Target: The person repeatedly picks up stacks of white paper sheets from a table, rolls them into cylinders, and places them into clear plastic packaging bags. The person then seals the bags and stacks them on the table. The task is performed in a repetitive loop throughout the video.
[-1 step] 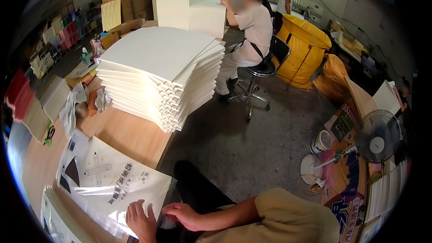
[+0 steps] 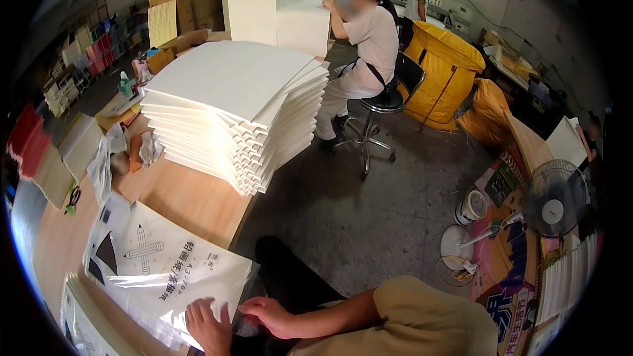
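A clear plastic packet of white paper (image 2: 151, 293), printed with crossed pencils, lies on the near end of the wooden table. Across its near right corner rests my left hand (image 2: 208, 327), palm down with the fingers extended and apart. My right hand (image 2: 269, 317) is beside it at the packet's right edge. Its fingers are curled, with thumb and forefinger close together; whatever may be between them is too small to make out. Another stack of wrapped packets (image 2: 92, 323) stands at the lower left.
A tall, fanned stack of white paper (image 2: 231, 79) fills the table ahead. Beyond it, a person (image 2: 372, 43) sits on a wheeled stool by more stacks. Scissors (image 2: 74, 199) lie at the left. A fan (image 2: 552, 207), white bucket (image 2: 471, 206) and yellow sack (image 2: 442, 72) stand right.
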{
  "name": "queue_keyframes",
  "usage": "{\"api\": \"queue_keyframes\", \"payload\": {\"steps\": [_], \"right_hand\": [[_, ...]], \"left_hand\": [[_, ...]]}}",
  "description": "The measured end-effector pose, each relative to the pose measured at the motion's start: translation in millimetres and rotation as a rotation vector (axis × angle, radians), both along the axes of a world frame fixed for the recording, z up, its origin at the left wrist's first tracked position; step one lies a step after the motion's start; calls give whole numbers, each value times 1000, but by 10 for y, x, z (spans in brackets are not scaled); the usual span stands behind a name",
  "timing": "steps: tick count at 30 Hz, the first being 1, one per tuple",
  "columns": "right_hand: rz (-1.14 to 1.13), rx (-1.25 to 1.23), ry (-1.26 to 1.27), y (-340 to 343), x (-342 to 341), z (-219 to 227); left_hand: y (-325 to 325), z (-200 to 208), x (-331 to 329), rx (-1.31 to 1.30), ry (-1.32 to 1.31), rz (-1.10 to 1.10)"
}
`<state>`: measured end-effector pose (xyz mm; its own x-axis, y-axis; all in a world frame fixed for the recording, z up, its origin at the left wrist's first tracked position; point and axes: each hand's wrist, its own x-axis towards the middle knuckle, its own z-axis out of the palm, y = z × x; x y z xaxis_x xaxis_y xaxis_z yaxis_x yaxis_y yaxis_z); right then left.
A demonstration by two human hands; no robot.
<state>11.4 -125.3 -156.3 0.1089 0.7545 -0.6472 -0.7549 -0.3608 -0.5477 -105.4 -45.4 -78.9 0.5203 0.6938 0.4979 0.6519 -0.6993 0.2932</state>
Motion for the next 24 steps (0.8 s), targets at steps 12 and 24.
{"api": "queue_keyframes", "payload": {"steps": [12, 24], "right_hand": [[209, 66, -266, 90, 134, -114], [-182, 445, -680, -103, 214, -105]], "left_hand": [[-196, -185, -217, 10, 317, -68], [-221, -107, -178, 181, 428, -144]]}}
